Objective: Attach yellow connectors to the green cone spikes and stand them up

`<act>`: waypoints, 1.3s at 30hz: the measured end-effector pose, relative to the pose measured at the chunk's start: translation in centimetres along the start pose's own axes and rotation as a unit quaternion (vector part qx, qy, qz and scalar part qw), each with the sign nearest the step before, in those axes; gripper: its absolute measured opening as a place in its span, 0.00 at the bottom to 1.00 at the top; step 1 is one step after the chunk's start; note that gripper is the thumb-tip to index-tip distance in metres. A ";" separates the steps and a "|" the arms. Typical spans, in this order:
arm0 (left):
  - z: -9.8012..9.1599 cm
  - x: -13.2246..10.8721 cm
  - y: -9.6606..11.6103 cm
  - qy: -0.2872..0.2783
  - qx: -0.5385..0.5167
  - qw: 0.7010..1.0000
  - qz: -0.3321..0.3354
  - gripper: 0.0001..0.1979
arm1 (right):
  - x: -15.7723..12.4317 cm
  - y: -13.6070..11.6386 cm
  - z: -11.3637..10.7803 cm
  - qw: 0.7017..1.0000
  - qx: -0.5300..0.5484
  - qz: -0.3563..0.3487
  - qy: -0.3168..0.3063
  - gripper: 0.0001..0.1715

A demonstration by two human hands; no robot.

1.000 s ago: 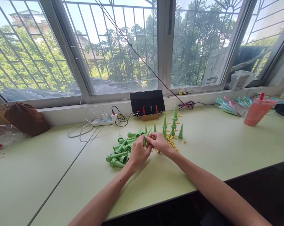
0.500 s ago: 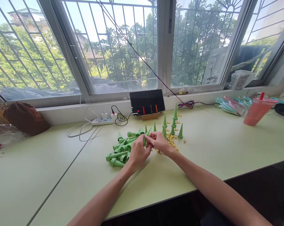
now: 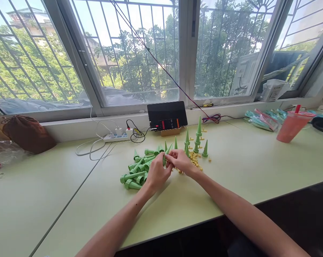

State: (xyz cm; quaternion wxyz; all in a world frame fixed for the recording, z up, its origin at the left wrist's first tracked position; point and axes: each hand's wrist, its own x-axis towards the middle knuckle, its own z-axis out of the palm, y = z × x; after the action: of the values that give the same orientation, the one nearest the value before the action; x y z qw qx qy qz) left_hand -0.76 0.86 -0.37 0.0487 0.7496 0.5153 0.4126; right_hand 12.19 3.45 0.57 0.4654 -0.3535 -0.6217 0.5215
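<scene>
My left hand (image 3: 158,171) is closed around a green plastic spike (image 3: 168,149), its pointed tip tilted up and to the right. Against it, my right hand (image 3: 180,161) is pinched, fingertips touching those of the left; what they grip is hidden behind the fingers. Left of my hands lies a heap of green spikes (image 3: 136,175) with ribbed collars. Small yellow valve pieces (image 3: 195,160) are piled by my right hand. Behind them, green spikes stand point up, some stacked in a tower (image 3: 198,135) with yellow pieces sticking out sideways.
A tablet with a phone (image 3: 170,124) leans on a stand at the back. Left of it lies a power strip (image 3: 118,135) with cables. A brown pouch (image 3: 30,134) sits far left. At right stand a red cup (image 3: 294,126) and bagged turquoise strips (image 3: 263,119).
</scene>
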 end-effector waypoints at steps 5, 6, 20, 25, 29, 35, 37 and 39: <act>0.0 0.0 0.1 0.001 -0.003 1.000 -0.002 0.04 | 0.1 0.2 0.0 1.000 0.002 0.000 -0.001 0.20; 0.0 0.0 0.1 0.000 -0.005 1.000 -0.003 0.04 | 0.1 0.2 0.0 1.000 0.002 0.000 -0.001 0.20; 0.0 0.0 0.1 -0.010 -0.019 1.000 -0.010 0.05 | -0.1 -0.1 -0.1 1.000 -0.010 0.004 -0.003 0.17; -0.1 -0.1 0.1 -0.014 -0.022 1.000 -0.012 0.07 | 0.1 0.3 -0.2 1.000 -0.007 -0.006 -0.005 0.16; 0.0 -0.1 0.1 -0.010 -0.020 1.000 -0.012 0.06 | 0.1 0.4 -0.2 1.000 -0.015 -0.007 -0.005 0.16; 0.1 -0.1 0.0 -0.007 -0.015 1.000 -0.010 0.05 | 0.1 0.6 -0.3 1.000 -0.012 -0.011 -0.015 0.17; 0.1 -0.1 0.0 -0.004 -0.017 1.000 -0.008 0.05 | 0.1 0.7 -0.3 1.000 -0.010 -0.012 -0.016 0.17; 0.1 -0.1 -0.1 -0.004 -0.018 1.000 -0.007 0.05 | 0.1 0.6 -0.3 1.000 -0.010 -0.011 -0.015 0.17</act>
State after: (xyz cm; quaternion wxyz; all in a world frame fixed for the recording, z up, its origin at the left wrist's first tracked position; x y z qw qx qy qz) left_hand -0.74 0.87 -0.51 0.0675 0.7467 0.5128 0.4182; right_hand 12.43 3.80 -0.01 0.4582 -0.3438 -0.6374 0.5154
